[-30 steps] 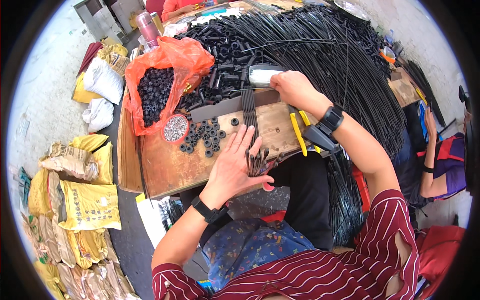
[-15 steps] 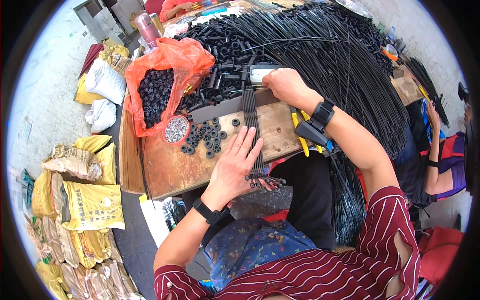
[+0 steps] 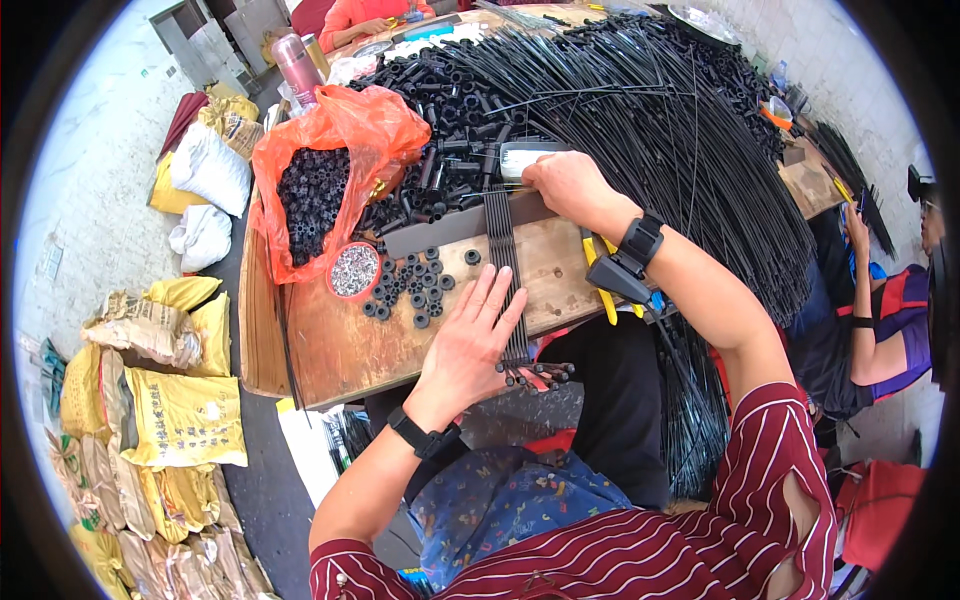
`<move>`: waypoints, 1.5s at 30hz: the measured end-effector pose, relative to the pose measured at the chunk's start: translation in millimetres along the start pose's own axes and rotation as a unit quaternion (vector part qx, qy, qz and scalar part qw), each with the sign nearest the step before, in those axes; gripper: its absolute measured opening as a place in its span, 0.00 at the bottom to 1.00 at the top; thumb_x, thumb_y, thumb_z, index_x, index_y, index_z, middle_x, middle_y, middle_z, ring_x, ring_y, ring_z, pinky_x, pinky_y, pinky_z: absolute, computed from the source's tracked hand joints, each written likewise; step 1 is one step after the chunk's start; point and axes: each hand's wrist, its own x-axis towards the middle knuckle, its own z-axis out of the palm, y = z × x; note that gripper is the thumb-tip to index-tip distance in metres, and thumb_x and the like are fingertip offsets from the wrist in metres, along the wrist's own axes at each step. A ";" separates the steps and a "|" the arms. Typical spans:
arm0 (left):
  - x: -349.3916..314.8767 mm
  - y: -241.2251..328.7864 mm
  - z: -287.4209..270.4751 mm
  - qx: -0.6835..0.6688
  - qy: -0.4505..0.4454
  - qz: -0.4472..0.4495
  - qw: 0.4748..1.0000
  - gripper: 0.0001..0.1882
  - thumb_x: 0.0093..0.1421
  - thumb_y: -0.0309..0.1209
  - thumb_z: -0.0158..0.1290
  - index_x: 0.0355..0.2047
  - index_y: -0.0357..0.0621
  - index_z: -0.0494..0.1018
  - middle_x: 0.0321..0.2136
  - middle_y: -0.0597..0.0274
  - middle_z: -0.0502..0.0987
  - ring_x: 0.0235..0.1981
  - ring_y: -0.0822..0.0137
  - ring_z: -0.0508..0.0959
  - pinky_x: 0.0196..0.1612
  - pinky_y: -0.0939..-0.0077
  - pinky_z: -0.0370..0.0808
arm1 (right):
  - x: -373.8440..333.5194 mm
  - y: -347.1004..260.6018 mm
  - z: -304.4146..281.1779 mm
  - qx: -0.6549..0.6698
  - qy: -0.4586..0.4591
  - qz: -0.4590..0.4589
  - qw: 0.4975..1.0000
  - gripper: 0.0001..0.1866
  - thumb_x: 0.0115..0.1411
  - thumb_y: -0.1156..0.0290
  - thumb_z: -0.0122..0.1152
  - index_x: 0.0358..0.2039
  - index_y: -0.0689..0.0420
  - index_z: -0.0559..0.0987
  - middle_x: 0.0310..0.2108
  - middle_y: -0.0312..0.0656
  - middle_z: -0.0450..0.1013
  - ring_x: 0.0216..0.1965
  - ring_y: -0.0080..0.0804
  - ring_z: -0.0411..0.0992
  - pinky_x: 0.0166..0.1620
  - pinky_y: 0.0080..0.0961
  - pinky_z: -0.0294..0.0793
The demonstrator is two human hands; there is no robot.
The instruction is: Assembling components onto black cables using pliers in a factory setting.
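My left hand (image 3: 468,335) lies palm down with fingers spread over a flat row of thin black rods (image 3: 500,225). The rods run side by side across the wooden board, and their knobbed ends (image 3: 535,374) stick out past its near edge. My right hand (image 3: 578,185) is closed in a pinch beside a small tray of thin white pieces (image 3: 524,158). What its fingertips hold is too small to make out. A grey metal strip (image 3: 432,233) crosses the board under the rods. Small black rings (image 3: 415,282) lie left of the rods.
A red bag (image 3: 385,118) of small black parts and a red-rimmed dish (image 3: 353,270) of metal bits stand on the left. Black tubes (image 3: 455,140) and long rods (image 3: 690,170) pile up behind. Yellow-handled pliers (image 3: 603,285) lie right. Other people work at the far side and right.
My right hand has shifted slightly down and left by the tray, and the thin strand seen sticking out from its fingertips no longer shows clearly. My left hand stays on the rods.
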 end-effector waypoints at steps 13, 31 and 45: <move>-1.4 -3.6 8.9 0.031 0.008 0.006 0.999 0.48 0.46 0.61 0.59 0.55 0.31 0.65 0.59 0.37 0.61 0.63 0.43 0.59 0.64 0.56 0.59 | -3.6 -4.7 -4.4 0.000 0.049 -0.004 0.999 0.04 0.48 0.75 0.55 0.23 0.57 0.79 0.23 0.46 0.75 0.29 0.44 0.76 0.33 0.37 0.74; -1.9 -4.1 10.8 0.046 0.011 0.009 0.999 0.49 0.45 0.62 0.59 0.55 0.31 0.66 0.60 0.38 0.61 0.64 0.43 0.59 0.64 0.57 0.59 | -2.1 -4.2 -3.4 0.005 0.025 -0.005 1.000 0.08 0.52 0.75 0.53 0.30 0.56 0.81 0.28 0.44 0.76 0.30 0.42 0.76 0.34 0.35 0.76; 0.1 -1.1 1.7 0.008 0.005 0.007 1.000 0.49 0.46 0.61 0.60 0.56 0.32 0.65 0.59 0.38 0.61 0.63 0.44 0.59 0.64 0.56 0.59 | 0.1 -4.0 -4.1 -0.014 0.019 -0.017 1.000 0.08 0.50 0.77 0.53 0.28 0.55 0.80 0.27 0.43 0.75 0.33 0.42 0.75 0.36 0.35 0.75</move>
